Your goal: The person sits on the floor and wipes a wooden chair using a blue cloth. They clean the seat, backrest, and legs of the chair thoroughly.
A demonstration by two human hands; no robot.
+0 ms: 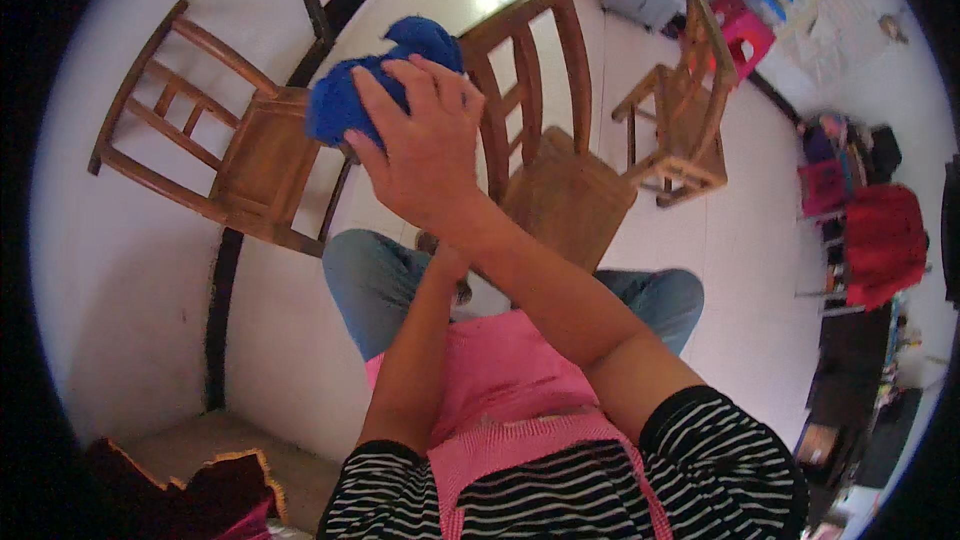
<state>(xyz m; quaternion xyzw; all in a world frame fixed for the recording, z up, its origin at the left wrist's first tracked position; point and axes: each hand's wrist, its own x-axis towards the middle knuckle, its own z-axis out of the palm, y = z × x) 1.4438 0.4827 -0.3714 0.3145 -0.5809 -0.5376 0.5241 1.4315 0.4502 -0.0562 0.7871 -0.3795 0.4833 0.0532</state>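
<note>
A blue cloth (345, 101) is pressed under the spread fingers of my right hand (427, 135), at the left end of the top rail of a wooden chair (570, 202). That chair stands right in front of me, its seat between my knees. My right forearm crosses over my left one. Of my left hand (452, 262) only a part near the wrist shows beneath the right arm; its fingers are hidden, so what it touches cannot be made out.
A second wooden chair (270, 157) is at the left by the white wall. Another wooden chair (694, 112) stands farther off at the right, near a pink plastic stool (742, 37). Red cloth (885, 244) hangs at the far right. Dark red fabric (202, 495) lies at the lower left.
</note>
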